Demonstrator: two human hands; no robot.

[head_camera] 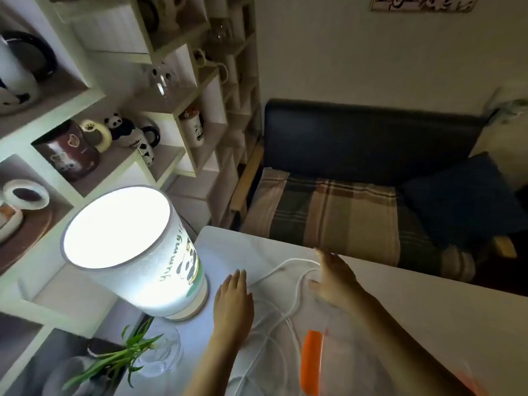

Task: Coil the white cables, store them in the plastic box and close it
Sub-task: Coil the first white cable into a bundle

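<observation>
White cables (288, 307) lie in loose loops on the white table (428, 307), running from the far edge toward me. My left hand (233, 304) rests flat on the table just left of the cables, fingers extended, holding nothing. My right hand (334, 277) hovers open over the far loop of cable, fingers spread; I cannot tell whether it touches the cable. A clear plastic box (340, 364) with an orange latch (311, 361) sits near me under my right forearm, its outline faint.
A lit cylindrical lamp (134, 250) with a panda print stands at the table's left. A glass vase with green stems (148, 352) sits in front of it. Shelves of mugs (114, 132) fill the left. A sofa with a plaid blanket (343, 218) lies beyond the table.
</observation>
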